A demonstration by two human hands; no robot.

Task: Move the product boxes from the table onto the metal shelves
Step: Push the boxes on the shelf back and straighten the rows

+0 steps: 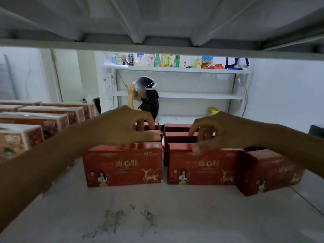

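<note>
We have two rows of red boxes standing three deep on the metal shelf, and one more box sits askew just beside the right row. Our left hand curls over the left row's middle box, and our right hand pinches its neighbour. Stocking looks well along, with squaring up left. The worktop is out of view, so we cannot tell what remains there.
</note>
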